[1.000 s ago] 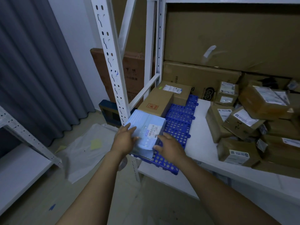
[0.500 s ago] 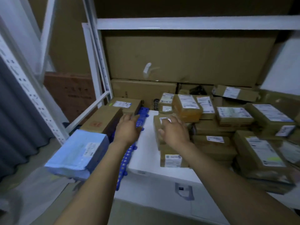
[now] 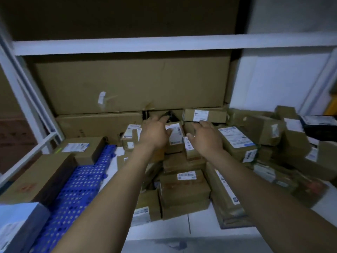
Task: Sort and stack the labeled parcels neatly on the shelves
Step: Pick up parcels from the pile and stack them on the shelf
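Brown taped cardboard parcels [image 3: 184, 187] with white printed labels lie heaped at mixed angles across the middle and right of the white shelf [image 3: 200, 227]. At its left end, two larger brown cardboard boxes [image 3: 36, 179] and a pale blue parcel [image 3: 16, 221] sit in a row.

White labels [image 3: 235, 136] on the parcels [image 3: 184, 190] — print blurred, nothing legible.

Left hand [image 3: 155, 136]: arm bare, stretched forward, palm down, fingers straight, thumb out.
Right hand [image 3: 207, 138]: arm bare, stretched forward, palm down, fingers spread, slightly bent.
Hands near, not touching.
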